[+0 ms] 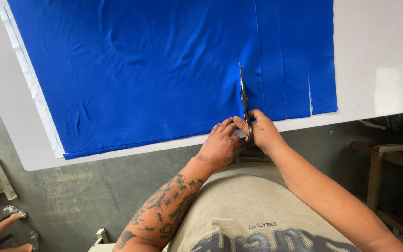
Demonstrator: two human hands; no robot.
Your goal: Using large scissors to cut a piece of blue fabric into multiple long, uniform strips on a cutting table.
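- Right hand [263, 133] grips scissors [244, 100], fingers closed through the handles, blades cutting into blue fabric [141, 70].
- Left hand [220, 144], fingers curled, presses the fabric's near edge, just beside the scissors.
- Cutting seems underway; continuing likely needs a straight line.

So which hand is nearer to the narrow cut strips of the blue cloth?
The right hand. It holds the scissors just left of the cut strips. The left hand rests on the cloth edge, farther left.
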